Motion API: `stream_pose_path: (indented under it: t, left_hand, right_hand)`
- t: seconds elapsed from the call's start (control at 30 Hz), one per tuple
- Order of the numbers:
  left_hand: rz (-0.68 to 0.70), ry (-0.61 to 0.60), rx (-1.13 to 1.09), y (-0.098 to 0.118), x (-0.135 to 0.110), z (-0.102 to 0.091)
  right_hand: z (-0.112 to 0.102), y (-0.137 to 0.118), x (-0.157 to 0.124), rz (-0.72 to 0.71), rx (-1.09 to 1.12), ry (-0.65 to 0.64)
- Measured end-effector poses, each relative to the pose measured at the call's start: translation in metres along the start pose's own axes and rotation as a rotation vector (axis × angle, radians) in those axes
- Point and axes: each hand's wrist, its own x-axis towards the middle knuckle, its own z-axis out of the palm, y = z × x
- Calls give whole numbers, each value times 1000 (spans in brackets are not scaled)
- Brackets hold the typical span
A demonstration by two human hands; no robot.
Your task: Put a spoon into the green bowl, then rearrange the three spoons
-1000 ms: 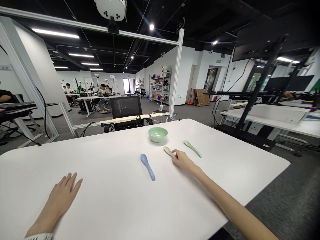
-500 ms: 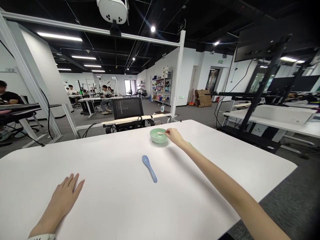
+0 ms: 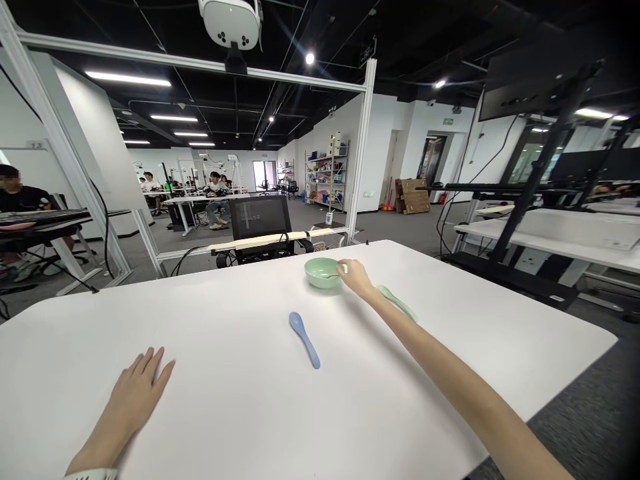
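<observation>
Pale-green ceramic bowl point(image 3: 316, 272) sits toward the far edge of my wide white table point(image 3: 210, 413), which stands inside a white aluminium frame point(image 3: 200, 63), with people point(image 3: 216, 195) seated far behind it. Nearer me, a blue plastic spoon point(image 3: 304, 340) lies slantwise on the tabletop, well apart from both hands. A sage-green spoon point(image 3: 399, 303) lies flat just beside my right wrist point(image 3: 373, 297). My left hand point(image 3: 135, 390) rests open on the table, fingers spread, holding nothing. My right hand point(image 3: 356, 279) is curled at the bowl's right rim, and a slim pale spoon point(image 3: 331, 275) lies inside the bowl, its thin handle running up to my fingertips point(image 3: 346, 265); I can't tell whether they grip it or only touch it. The risk sits right there: a careless flick of those fingers could send the spoon over the rim, a push against the rim could skid the light bowl across the smooth top, and dragging my wrist sideways could knock the green spoon out of place.
</observation>
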Motion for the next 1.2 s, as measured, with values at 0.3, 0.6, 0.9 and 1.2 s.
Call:
stream_pose_path:
  t: [0.3,0.6,0.9,1.2]
  left_hand:
    - [28,-47,39,-2,-2,4]
    - [-30,-10,13,2,0,5]
    - [-46,-1,-18,10,-1,-3]
    - [-2,8,-17,10,-2,-10]
  right_hand:
    - [20,81,-85,-76,158,-34]
    - [26,82,-105,-72,179,-135]
    - [6,55,-64,-66,97,93]
    - [-10,-17,30,-59,-112,-304]
